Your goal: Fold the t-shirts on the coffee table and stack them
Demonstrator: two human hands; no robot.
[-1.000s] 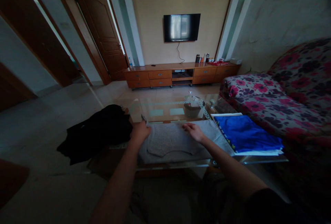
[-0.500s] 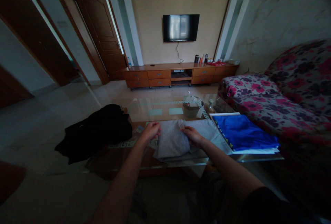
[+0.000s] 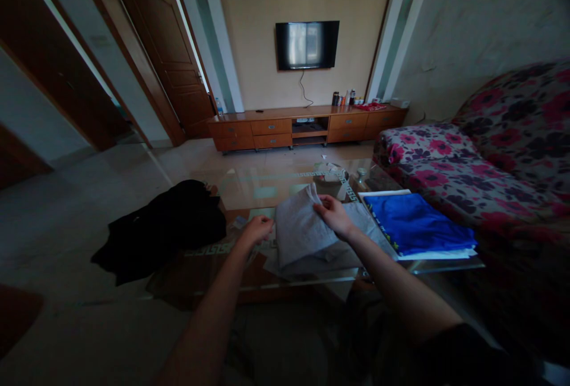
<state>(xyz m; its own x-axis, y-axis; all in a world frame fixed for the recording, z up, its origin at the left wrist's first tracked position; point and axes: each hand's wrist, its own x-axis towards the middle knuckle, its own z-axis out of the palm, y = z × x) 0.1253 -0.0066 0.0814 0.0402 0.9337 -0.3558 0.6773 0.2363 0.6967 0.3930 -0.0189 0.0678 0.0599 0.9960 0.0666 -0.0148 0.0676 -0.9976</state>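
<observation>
A grey folded garment [image 3: 303,231] lies across the front of the glass table, its kind hidden by the folds. My right hand [image 3: 333,214] pinches its upper folded edge and holds that part raised, tilted off the layers beneath. Just beside the garment's left edge is my left hand [image 3: 257,230], fingers curled closed; whether it grips any cloth cannot be made out. To the right, a blue folded garment [image 3: 418,225] rests on white cloth. A heap of black clothing [image 3: 164,225] sits at the table's left end.
The glass table [image 3: 240,196] has a patterned border. On its far side stand a bowl [image 3: 332,173] with whitish contents and a small glass object [image 3: 361,175]. A flowered sofa [image 3: 445,166] borders the right. Beyond are a wooden TV cabinet [image 3: 271,127] and a wall-mounted television [image 3: 307,46].
My right hand has moved up, raising the grey garment's folded edge off the table. My left hand has dropped slightly and remains near the garment's left side. The view has shifted a little.
</observation>
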